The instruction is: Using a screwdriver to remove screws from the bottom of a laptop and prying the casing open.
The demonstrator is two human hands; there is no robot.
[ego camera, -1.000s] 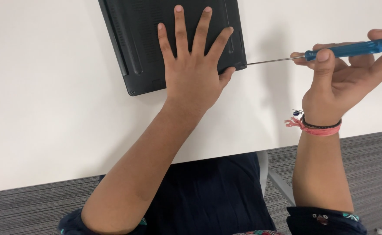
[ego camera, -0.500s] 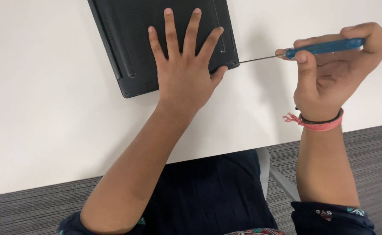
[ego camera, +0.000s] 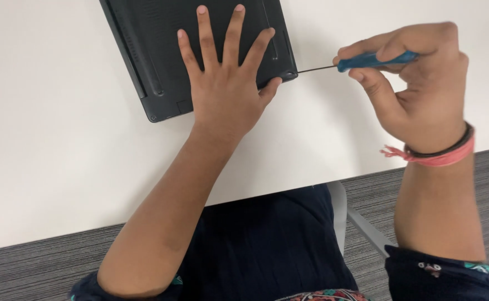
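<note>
Compared with the frame half a second ago, the screwdriver [ego camera: 361, 60] sits lower and closer to the dark laptop [ego camera: 161, 50], and its thin metal tip now meets the laptop's near right corner, just beside the thumb of the left hand [ego camera: 225, 95]; a full second ago the tip was likewise near that corner but the right hand [ego camera: 417, 95] sat further out to the side. The left hand has stayed pressed flat on the laptop throughout, palm down and fingers [ego camera: 203, 33] spread wide, gripping nothing, its heel at the edge nearest the person. The right hand is clenched around the blue handle of the screwdriver, thumb and forefinger pinching it while the other fingers curl beneath, and the shaft runs nearly level from this hand towards the left one. A pink and black wristband [ego camera: 439, 153] circles the right wrist. The laptop lies upside down on the white counter [ego camera: 60, 139], turned a little askew, its matte black underside showing long vent slots, a raised rubber strip to the left of the left hand and a small screw at the corner nearest the left forearm; its far edge runs out of view at the top
</note>
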